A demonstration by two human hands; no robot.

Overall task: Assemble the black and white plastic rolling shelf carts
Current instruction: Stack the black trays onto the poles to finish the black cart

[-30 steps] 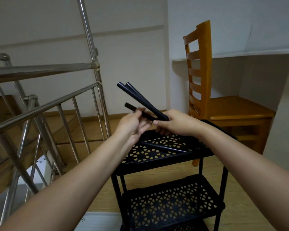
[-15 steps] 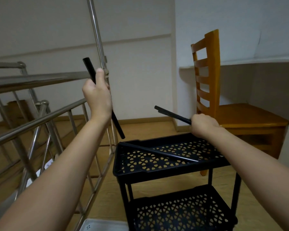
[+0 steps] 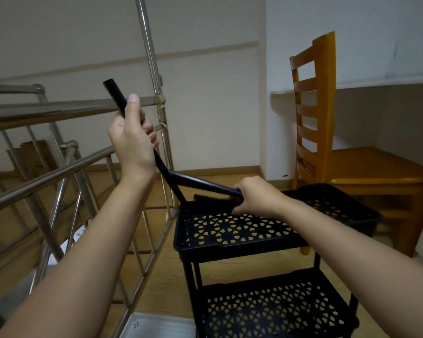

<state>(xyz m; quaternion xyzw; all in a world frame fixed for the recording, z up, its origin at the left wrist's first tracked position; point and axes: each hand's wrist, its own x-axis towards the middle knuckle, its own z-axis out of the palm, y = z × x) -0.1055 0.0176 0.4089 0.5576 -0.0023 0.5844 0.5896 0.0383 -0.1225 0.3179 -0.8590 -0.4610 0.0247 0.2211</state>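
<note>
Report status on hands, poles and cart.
Left hand grips one black pole, lower end at far-left corner of top shelf. Right hand holds more poles above it. Steel railing close on left.

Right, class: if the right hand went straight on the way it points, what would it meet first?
Probably the slanted tube gripped by the left hand, lying across the line of the right hand's tubes; depth is unclear.

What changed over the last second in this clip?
The left hand pulled one tube away from the bundle, lifted it, then brought its lower end down to the far left corner of the top shelf. The right hand lowered the remaining tubes toward that shelf. Both hands keep their grip; cart and chair stayed put.
</note>
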